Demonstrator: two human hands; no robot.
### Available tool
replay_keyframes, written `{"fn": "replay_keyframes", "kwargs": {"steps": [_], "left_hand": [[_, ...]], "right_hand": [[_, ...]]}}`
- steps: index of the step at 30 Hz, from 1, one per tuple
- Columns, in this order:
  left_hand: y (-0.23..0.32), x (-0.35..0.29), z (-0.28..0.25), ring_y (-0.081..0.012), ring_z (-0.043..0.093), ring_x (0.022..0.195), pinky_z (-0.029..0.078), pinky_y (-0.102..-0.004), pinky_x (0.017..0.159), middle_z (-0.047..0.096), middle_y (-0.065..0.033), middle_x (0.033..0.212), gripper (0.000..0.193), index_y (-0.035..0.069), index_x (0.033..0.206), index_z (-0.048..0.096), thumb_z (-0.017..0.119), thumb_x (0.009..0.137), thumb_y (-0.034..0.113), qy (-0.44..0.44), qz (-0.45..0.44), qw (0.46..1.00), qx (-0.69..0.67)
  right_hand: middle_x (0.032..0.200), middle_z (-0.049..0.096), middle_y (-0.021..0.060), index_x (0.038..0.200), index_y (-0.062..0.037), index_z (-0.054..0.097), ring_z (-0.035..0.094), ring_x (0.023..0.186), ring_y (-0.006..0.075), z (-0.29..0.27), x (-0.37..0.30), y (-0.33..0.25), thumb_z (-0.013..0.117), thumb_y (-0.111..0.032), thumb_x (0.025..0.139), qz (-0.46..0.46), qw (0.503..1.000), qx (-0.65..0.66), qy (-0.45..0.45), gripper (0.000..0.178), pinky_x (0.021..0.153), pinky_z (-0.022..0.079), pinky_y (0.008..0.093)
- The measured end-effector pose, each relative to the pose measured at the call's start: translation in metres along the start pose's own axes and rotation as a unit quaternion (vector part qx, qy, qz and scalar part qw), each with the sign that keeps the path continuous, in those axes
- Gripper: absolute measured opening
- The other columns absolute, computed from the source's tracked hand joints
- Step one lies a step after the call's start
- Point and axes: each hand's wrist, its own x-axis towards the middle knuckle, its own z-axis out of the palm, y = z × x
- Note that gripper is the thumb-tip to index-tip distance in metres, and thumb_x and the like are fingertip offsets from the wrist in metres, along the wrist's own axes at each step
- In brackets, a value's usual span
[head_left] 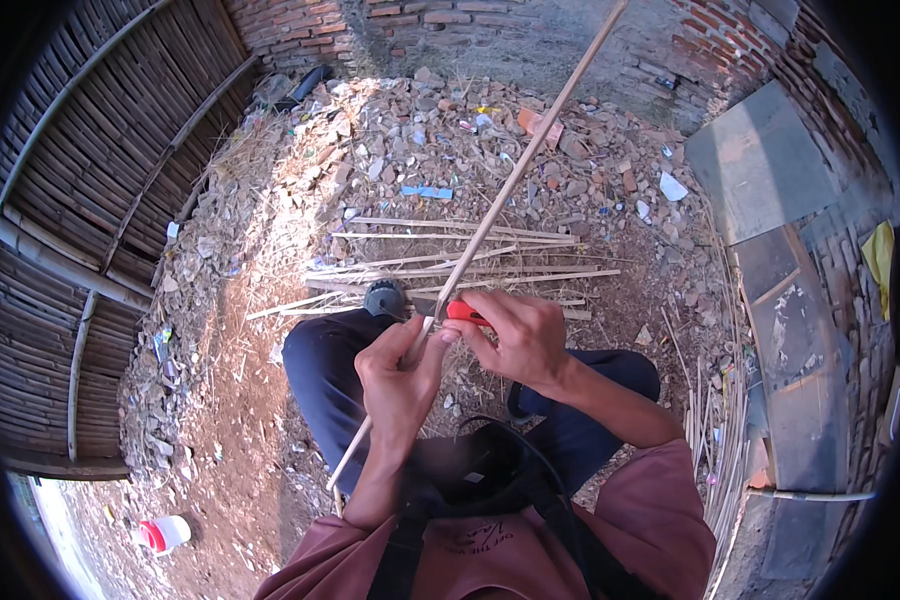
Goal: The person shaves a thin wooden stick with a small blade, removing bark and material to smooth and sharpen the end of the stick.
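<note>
A long, thin bamboo strip (510, 187) slants across the view, from the far wall down past my left forearm. My left hand (395, 372) is closed around it, thumb and fingers pinching the strip above my lap. Close beside it, my right hand (520, 335) grips a knife by its red handle (467, 314). The dark blade (426, 304) lies against the strip, partly hidden behind it. My two thumbs nearly meet at the strip. Beyond my hands, several split bamboo strips (450, 238) lie in a loose pile on the ground.
Broken brick and stone rubble (370, 160) covers the ground up to a brick wall (450, 35). A bamboo-slat wall (80, 130) stands at left, flat boards (765, 165) lean at right. More thin strips (715, 450) lie by my right side. A red-and-white container (167, 534) sits lower left.
</note>
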Motion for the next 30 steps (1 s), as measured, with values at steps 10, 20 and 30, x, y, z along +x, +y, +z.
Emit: {"fn": "replay_keyframes", "kwargs": {"steps": [10, 20, 30], "left_hand": [[0.006, -0.003, 0.002, -0.0079, 0.04, 0.065, 0.032, -0.0288, 0.056, 0.048, -0.0014, 0.07, 0.025, -0.007, 0.105, 0.075, 0.086, 0.096, 0.014, 0.022, 0.021, 0.999, 0.035], [-0.005, -0.023, -0.01, -0.0096, 0.042, 0.062, 0.033, -0.0311, 0.056, 0.05, -0.0033, 0.07, 0.026, -0.003, 0.124, 0.078, 0.077, 0.103, 0.012, -0.008, 0.014, 0.998, 0.059], [-0.004, -0.021, -0.02, -0.0232, 0.055, 0.06, 0.048, -0.0365, 0.061, 0.056, -0.013, 0.071, 0.027, 0.001, 0.129, 0.077, 0.072, 0.104, 0.01, -0.034, 0.034, 0.995, 0.086]], "right_hand": [[0.08, 0.076, 0.0045, 0.104, -0.0104, 0.075, 0.073, 0.061, 0.0228, -0.001, 0.005, 0.004, 0.084, -0.037, 0.093, 0.002, 1.0, 0.003, -0.005, 0.031, 0.053, 0.054, 0.0365], [0.087, 0.082, 0.0088, 0.111, -0.0107, 0.079, 0.078, 0.068, 0.0232, -0.035, 0.044, 0.064, 0.074, -0.034, 0.104, 0.12, 0.99, -0.018, 0.078, 0.025, 0.058, 0.057, 0.0354], [0.079, 0.079, 0.0078, 0.109, -0.0116, 0.079, 0.076, 0.064, 0.0232, -0.028, 0.042, 0.079, 0.074, -0.039, 0.103, 0.11, 0.991, -0.005, 0.072, 0.029, 0.058, 0.054, 0.0363]]}}
